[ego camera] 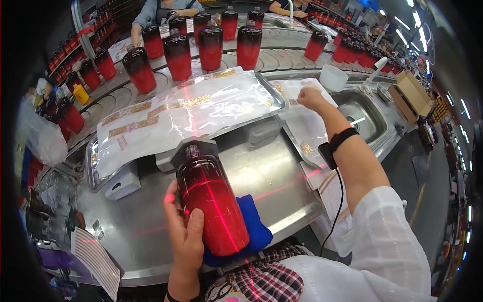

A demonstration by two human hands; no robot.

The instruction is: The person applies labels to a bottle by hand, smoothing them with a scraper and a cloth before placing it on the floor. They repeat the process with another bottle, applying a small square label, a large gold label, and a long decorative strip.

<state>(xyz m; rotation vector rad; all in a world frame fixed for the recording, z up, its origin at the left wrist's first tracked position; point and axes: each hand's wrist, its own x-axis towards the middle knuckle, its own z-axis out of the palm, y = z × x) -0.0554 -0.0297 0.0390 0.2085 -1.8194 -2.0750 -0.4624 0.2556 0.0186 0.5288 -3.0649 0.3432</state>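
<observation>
My left hand holds a glossy bottle, black at the neck and fading to red, from its left side. The bottle lies tilted over a folded blue cloth, its neck at a grey block-like rest. Red laser lines cross its body. Beyond it, a metal tray carries a clear-and-white sheet of gold decals. My right hand is curled above a second decal sheet at the right; whether it pinches anything cannot be seen.
Several red-black bottles stand on a conveyor behind the tray. To the right are a white tub, a steel sink and an open cardboard box. A striped sheet overhangs the left table edge. Co-workers sit across the conveyor.
</observation>
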